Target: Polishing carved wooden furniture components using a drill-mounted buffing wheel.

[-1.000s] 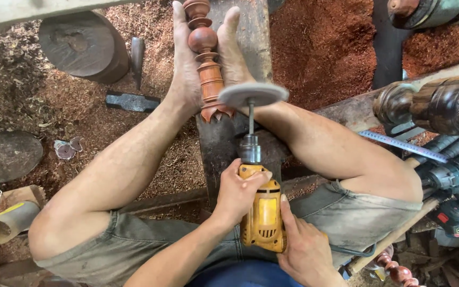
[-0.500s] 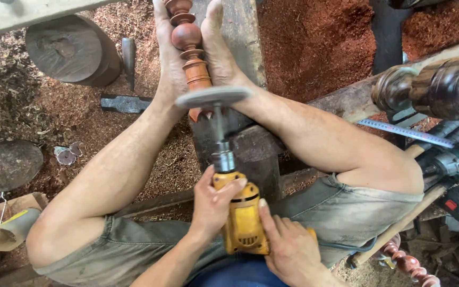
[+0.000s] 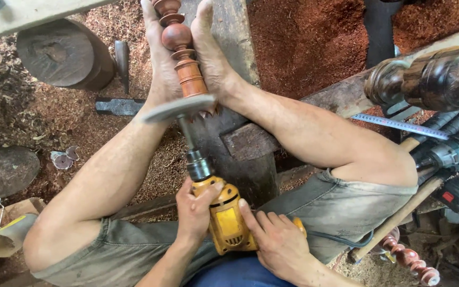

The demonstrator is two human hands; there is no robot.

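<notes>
Drill and disc moved up since half a second ago; disc now touches the spindle's lower end.

Wooden block (image 3: 243,143) sits under the spindle, between the shins. Both bare feet (image 3: 160,64) clamp the turned wooden spindle (image 3: 179,50) from either side. Yellow electric drill (image 3: 227,220) lies below the spindle, shaft pointing up at it. Right hand (image 3: 277,242) wraps the drill's rear, fingers curled shut on it. Left hand (image 3: 195,210) grips the drill's front near the chuck, fingers closed. Grey sanding disc (image 3: 179,108) presses against the spindle base.
</notes>
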